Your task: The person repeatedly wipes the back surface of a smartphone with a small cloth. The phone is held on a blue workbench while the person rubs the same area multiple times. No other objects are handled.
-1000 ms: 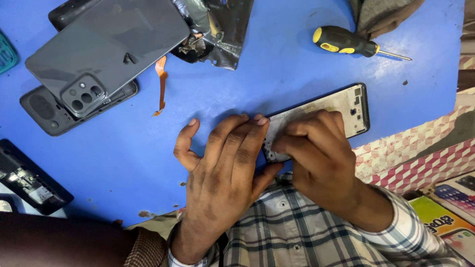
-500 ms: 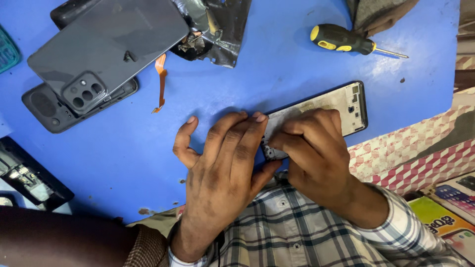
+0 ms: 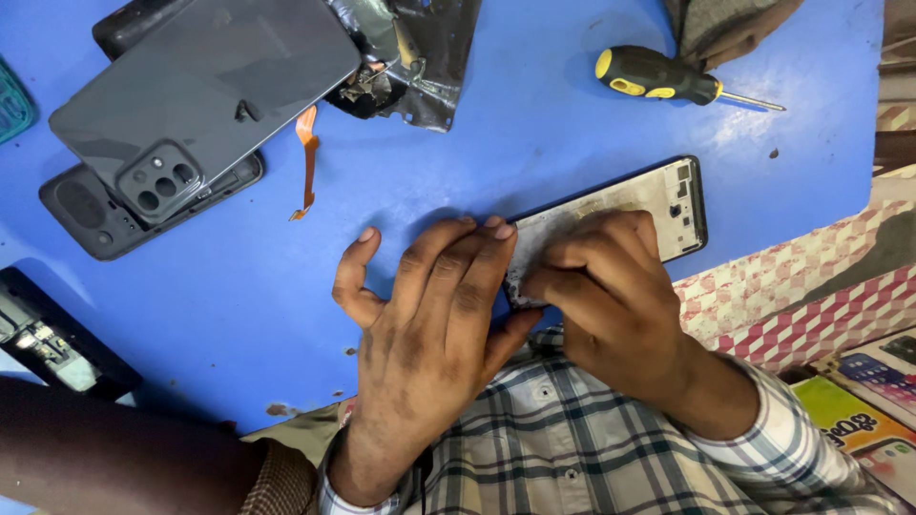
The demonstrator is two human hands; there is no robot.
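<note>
A phone middle frame (image 3: 658, 205), black-edged with a pale metal inside, lies on the blue table (image 3: 534, 143) near its front edge. My left hand (image 3: 429, 334) lies flat over the frame's near end, fingers spread, pressing it down. My right hand (image 3: 606, 286) is curled over the frame's middle, its fingertips pinched against the inner surface; what they pinch is hidden. Only the frame's far right end shows.
A grey phone back cover with camera holes (image 3: 205, 100) rests on another dark phone body (image 3: 105, 224) at the upper left. An orange flex ribbon (image 3: 307, 157), crumpled dark foil (image 3: 410, 57), a yellow-and-black screwdriver (image 3: 668, 81) and a black part (image 3: 43, 329) lie around.
Both hands stay on the frame; my right fingertips have shifted slightly along it. The view moved a little.
</note>
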